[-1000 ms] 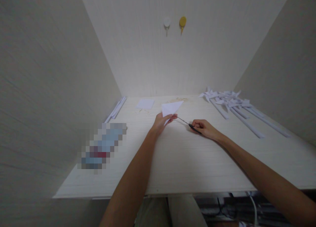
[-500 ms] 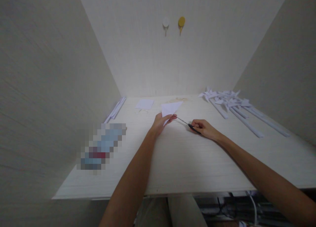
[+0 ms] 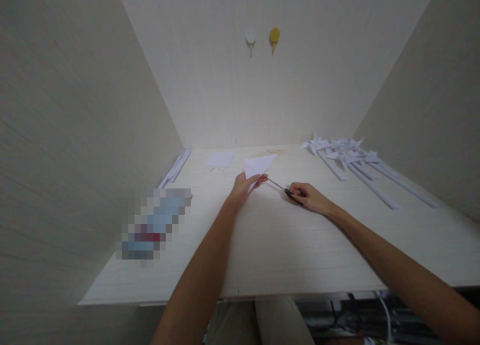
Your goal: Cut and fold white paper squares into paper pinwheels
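My left hand (image 3: 244, 187) pinches a folded white paper triangle (image 3: 260, 164) near the middle of the table, thumb on top and fingers beneath. In my right hand (image 3: 309, 197) is a pair of scissors (image 3: 294, 196) with black handles. Their thin metal blades point left, and the tip reaches the paper at my left fingertips. Whether the tip is in the paper is hidden by those fingers. Behind my left hand a flat white paper square (image 3: 220, 159) lies on the table.
Several white paper pinwheels (image 3: 352, 155) on rolled paper sticks lie at the right. White paper rolls (image 3: 175, 167) rest along the left wall. A blurred-out bluish object (image 3: 159, 222) is at the left. Small tan bits (image 3: 274, 151) lie at the back. Two hooks (image 3: 274, 35) hang on the wall.
My right hand and the scissors have shifted very slightly left. The paper and my left hand stay almost where they were.
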`<state>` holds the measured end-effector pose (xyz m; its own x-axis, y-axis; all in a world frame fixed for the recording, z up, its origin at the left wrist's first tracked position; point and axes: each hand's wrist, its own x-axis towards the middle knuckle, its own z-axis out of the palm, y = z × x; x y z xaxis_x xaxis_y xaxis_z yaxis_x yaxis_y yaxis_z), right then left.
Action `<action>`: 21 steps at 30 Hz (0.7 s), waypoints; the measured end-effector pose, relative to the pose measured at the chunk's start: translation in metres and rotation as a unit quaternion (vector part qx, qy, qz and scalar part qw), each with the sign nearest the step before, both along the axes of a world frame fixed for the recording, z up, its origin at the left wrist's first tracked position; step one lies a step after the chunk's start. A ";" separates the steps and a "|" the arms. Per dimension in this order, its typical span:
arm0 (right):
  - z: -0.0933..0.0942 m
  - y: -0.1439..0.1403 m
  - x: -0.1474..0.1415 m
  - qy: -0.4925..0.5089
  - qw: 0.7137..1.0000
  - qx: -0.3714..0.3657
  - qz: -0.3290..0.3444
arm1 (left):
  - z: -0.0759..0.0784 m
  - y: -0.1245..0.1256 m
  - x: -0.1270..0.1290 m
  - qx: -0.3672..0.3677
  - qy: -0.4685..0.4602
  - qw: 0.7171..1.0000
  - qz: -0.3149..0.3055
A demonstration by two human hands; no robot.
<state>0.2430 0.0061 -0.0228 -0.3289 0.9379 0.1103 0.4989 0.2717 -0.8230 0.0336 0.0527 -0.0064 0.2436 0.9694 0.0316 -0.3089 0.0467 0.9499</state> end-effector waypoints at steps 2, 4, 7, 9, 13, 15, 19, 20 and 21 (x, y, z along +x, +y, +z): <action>0.001 -0.001 -0.001 -0.005 1.000 0.003 -0.001 | 0.000 0.000 0.000 -0.001 0.000 1.000 -0.001; 0.002 -0.001 -0.001 -0.009 1.000 0.004 -0.001 | -0.001 0.001 -0.001 -0.002 0.000 1.000 -0.004; 0.004 -0.002 -0.002 -0.012 1.000 -0.004 0.001 | -0.002 0.002 -0.001 -0.004 -0.008 1.000 -0.006; 0.005 -0.003 -0.002 -0.009 1.000 -0.007 0.003 | -0.003 0.002 -0.001 -0.004 -0.012 1.000 -0.007; 0.006 -0.004 -0.003 -0.007 1.000 -0.006 0.006 | -0.002 0.002 -0.001 -0.006 -0.015 1.000 -0.009; 0.006 -0.003 -0.003 -0.011 1.000 -0.003 0.007 | -0.002 0.001 -0.001 -0.006 -0.013 1.000 -0.010; 0.005 -0.003 -0.002 -0.027 1.000 0.016 0.003 | -0.002 0.002 -0.001 -0.007 -0.006 1.000 -0.008; 0.005 -0.003 -0.002 -0.030 0.999 0.019 0.001 | -0.002 0.002 -0.001 -0.006 -0.005 1.000 -0.008; 0.005 -0.003 -0.002 -0.034 0.999 0.020 0.000 | -0.002 0.002 -0.001 -0.003 -0.005 1.000 -0.007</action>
